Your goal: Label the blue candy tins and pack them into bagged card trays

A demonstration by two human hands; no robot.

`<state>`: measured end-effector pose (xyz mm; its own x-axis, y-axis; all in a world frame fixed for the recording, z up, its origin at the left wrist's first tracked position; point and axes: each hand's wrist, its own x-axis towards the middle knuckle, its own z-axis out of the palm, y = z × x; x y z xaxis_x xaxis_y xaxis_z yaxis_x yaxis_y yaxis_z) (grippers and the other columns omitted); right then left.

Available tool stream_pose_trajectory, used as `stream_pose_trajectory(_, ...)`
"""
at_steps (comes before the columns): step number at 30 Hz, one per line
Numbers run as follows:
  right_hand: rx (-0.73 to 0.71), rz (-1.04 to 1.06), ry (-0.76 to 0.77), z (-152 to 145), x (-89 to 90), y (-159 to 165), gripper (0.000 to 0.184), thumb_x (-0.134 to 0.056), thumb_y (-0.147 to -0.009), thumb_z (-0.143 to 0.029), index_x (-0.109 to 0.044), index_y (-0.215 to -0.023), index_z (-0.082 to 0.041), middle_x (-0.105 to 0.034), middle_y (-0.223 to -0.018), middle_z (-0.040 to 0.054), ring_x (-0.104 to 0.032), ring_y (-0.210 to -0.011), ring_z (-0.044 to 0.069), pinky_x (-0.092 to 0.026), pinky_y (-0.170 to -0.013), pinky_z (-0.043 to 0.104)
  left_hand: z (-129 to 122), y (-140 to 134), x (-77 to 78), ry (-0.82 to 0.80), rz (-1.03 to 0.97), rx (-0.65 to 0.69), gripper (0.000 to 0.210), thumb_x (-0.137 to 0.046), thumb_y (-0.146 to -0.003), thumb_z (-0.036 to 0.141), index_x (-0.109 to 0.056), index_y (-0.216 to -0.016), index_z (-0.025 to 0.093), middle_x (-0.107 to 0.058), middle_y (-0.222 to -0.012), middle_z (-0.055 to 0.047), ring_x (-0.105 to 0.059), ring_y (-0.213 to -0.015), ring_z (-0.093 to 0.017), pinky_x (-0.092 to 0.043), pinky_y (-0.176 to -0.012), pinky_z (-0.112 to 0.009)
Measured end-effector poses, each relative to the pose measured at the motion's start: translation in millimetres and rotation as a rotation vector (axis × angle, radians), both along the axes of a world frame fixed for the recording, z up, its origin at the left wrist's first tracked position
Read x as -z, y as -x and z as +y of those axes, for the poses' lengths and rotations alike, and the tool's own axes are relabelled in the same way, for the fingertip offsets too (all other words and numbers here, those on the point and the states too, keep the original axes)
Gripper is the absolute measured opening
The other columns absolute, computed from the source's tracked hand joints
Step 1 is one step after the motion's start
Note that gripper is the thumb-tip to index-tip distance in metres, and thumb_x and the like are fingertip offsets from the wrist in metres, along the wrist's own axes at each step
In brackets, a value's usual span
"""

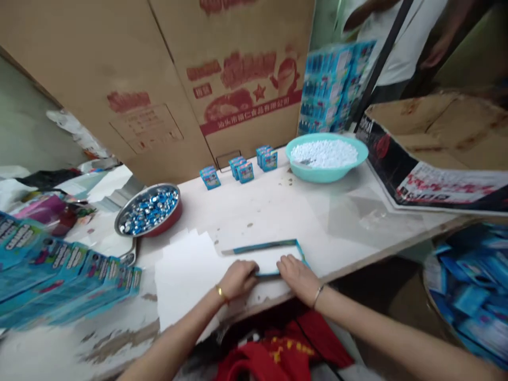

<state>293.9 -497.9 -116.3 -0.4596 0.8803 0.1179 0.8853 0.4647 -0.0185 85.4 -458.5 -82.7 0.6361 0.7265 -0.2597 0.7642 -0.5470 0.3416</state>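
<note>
A shallow carton (273, 245) with blue walls and a white inside lies on the table near its front edge. My left hand (239, 280) is closed on the carton's near left corner, the thumb pointing inward. Curled over the near right part, my right hand (297, 276) grips the front wall, its fingertips inside. Part of that wall is hidden by my hands. To the left, a fanned stack of white sheets (188, 280) reaches under my left forearm.
A metal bowl (174, 219) of blue and silver wrapped pieces stands left, a turquoise basin (326, 173) of white pellets back right. Small blue boxes (246, 173) sit before large cardboard cartons (254, 69). Blue packs fill a bin (432, 293) at right. A person (405, 47) stands behind.
</note>
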Motion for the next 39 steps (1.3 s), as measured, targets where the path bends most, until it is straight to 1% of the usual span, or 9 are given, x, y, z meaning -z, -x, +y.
stream_pose_trajectory(7, -0.024, -0.095, 0.481, 22.2, -28.5, -8.6, 0.026, -0.051, -0.092, -0.028, -0.066, -0.103, -0.01, -0.065, -0.104, 0.0168, -0.056, -0.106, 0.028, -0.044, -0.085, 0.035, 27.9, -12.6, -8.5, 0.209, 0.027, 0.087, 0.017, -0.061, -0.083, 0.031, -0.064, -0.093, 0.018, -0.066, -0.079, 0.0, -0.058, -0.082, -0.017, -0.032, -0.094, -0.037)
stream_pose_trajectory(14, -0.113, -0.082, 0.672, 47.8, -36.2, -19.3, 0.03, -0.054, -0.091, -0.039, -0.071, -0.095, -0.015, -0.062, -0.115, 0.0145, -0.053, -0.113, 0.028, -0.041, -0.088, 0.035, 26.5, -14.7, -5.9, 0.4, -0.028, -0.106, 0.02, -0.056, -0.08, 0.031, -0.066, -0.092, 0.018, -0.068, -0.08, 0.0, -0.057, -0.074, -0.015, -0.041, -0.08, -0.029)
stream_pose_trajectory(20, -0.175, -0.048, 0.545, 43.9, -20.2, -24.1, 0.026, -0.057, -0.09, -0.037, -0.072, -0.085, -0.015, -0.067, -0.099, 0.0126, -0.057, -0.103, 0.027, -0.04, -0.082, 0.035, 27.9, -7.8, -6.8, 0.516, -0.144, -0.073, 0.02, -0.053, -0.08, 0.028, -0.066, -0.091, 0.017, -0.065, -0.071, 0.002, -0.057, -0.067, -0.013, -0.043, -0.071, -0.025)
stream_pose_trajectory(25, -0.169, -0.018, 0.269, 41.0, -18.8, -36.9, 0.019, -0.06, -0.088, -0.03, -0.069, -0.086, -0.013, -0.066, -0.096, 0.0132, -0.054, -0.102, 0.027, -0.035, -0.088, 0.039, -2.6, -39.7, 2.6, 0.299, -0.153, -0.263, 0.01, -0.059, -0.077, 0.02, -0.063, -0.085, 0.017, -0.062, -0.07, 0.002, -0.054, -0.065, -0.013, -0.043, -0.066, -0.026)
stream_pose_trajectory(28, -0.105, 0.019, 0.062, 24.7, -24.1, -39.5, 0.027, -0.052, -0.088, -0.015, -0.063, -0.113, -0.013, -0.059, -0.12, 0.0165, -0.049, -0.108, 0.028, -0.034, -0.089, 0.04, -19.3, -60.7, 13.7, 0.152, -0.315, -0.332, 0.008, -0.061, -0.08, 0.023, -0.062, -0.086, 0.017, -0.062, -0.08, -0.001, -0.056, -0.07, -0.013, -0.047, -0.067, -0.025)
stream_pose_trajectory(31, -0.048, 0.082, 0.026, -7.9, -26.7, -28.8, 0.053, -0.048, -0.085, -0.009, -0.044, -0.137, -0.013, -0.051, -0.133, 0.0181, -0.05, -0.101, 0.027, -0.037, -0.079, 0.038, -13.9, -53.3, 8.7, -0.032, -0.411, -0.15, 0.015, -0.054, -0.088, 0.024, -0.063, -0.097, 0.016, -0.061, -0.105, -0.008, -0.059, -0.091, -0.016, -0.049, -0.081, -0.029)
stream_pose_trajectory(34, -0.057, 0.177, 0.031, -38.7, -21.2, -8.6, 0.057, -0.05, -0.087, -0.017, -0.036, -0.143, -0.016, -0.048, -0.135, 0.0174, -0.051, -0.096, 0.026, -0.039, -0.076, 0.036, 6.5, -16.8, -11.9, -0.252, -0.263, 0.067, 0.035, -0.039, -0.091, 0.009, -0.058, -0.119, 0.018, -0.056, -0.126, -0.013, -0.051, -0.115, -0.022, -0.044, -0.094, -0.038)
stream_pose_trajectory(36, -0.097, 0.223, 0.031, -48.3, -13.4, 2.9, 0.049, -0.055, -0.089, -0.031, -0.045, -0.135, -0.018, -0.049, -0.133, 0.0166, -0.051, -0.095, 0.026, -0.04, -0.074, 0.036, 18.6, 9.3, -25.1, -0.279, -0.118, 0.23, 0.049, -0.039, -0.086, 0.002, -0.054, -0.127, 0.026, -0.047, -0.141, -0.009, -0.045, -0.124, -0.024, -0.041, -0.096, -0.041)
stream_pose_trajectory(39, -0.17, 0.247, 0.045, -45.5, 0.5, 5.9, 0.034, -0.059, -0.086, -0.046, -0.062, -0.101, -0.016, -0.059, -0.106, 0.0131, -0.05, -0.088, 0.023, -0.039, -0.07, 0.033, 25.7, 30.7, -32.0, -0.132, -0.002, 0.421, 0.051, -0.049, -0.082, 0.002, -0.059, -0.122, 0.032, -0.043, -0.147, -0.002, -0.049, -0.12, -0.022, -0.042, -0.094, -0.036)
